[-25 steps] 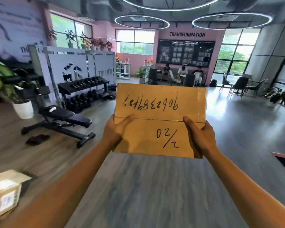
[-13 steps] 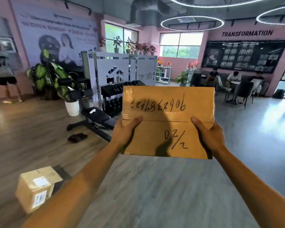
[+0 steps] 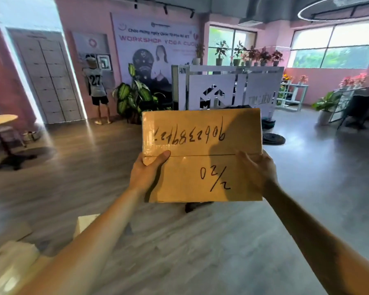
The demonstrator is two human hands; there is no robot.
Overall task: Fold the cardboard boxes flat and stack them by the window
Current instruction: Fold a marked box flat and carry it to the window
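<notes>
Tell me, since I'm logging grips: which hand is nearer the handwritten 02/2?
Right. The right hand grips the box edge just beside the 02/2; the left hand holds the far edge.

A gym or fitness studio lobby is shown. At upper centre, a yoga workshop banner (image 3: 156, 52) is hung on a pink wall, and a mannequin in a numbered sports jersey (image 3: 96, 90) is stood at centre left. Potted plants (image 3: 243, 54) are lined along the windows at upper right.

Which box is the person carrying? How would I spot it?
Look in the middle of the room, above the grey floor. The cardboard box sits between the left hand and right hand. Unlike the boxes on the floor, it has black handwritten numbers.
</notes>
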